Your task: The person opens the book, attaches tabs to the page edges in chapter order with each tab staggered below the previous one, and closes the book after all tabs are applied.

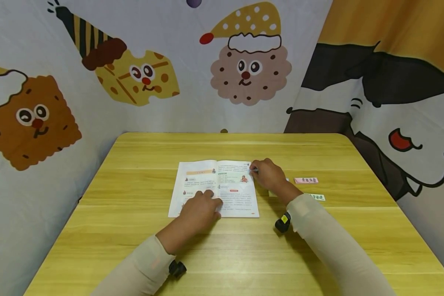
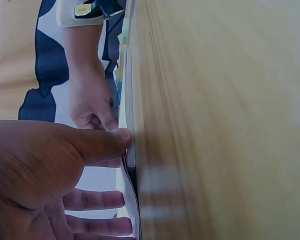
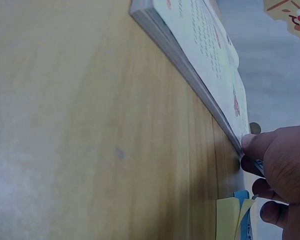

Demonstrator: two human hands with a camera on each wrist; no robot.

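An open book (image 1: 238, 205) with printed text and small coloured pictures lies flat on the table. My left hand (image 1: 200, 209) rests on the lower part of its left page, near the centre fold, with thumb and fingers extended. At the upper right edge of the right page, my right hand (image 1: 268, 174) pinches a small blue paper strip (image 3: 260, 165) with dark marks. In the right wrist view, the thumb lies right at the page edge, and the strip is mostly hidden by the fingers.
Right of the book lie a pink slip (image 1: 306, 180) and a green-edged slip (image 1: 318, 197), both handwritten. Yellow paper (image 3: 227, 217) and another blue slip (image 3: 245, 225) sit near the right hand. A cartoon-printed cloth (image 1: 192, 115) hangs behind the wooden table (image 1: 229, 255).
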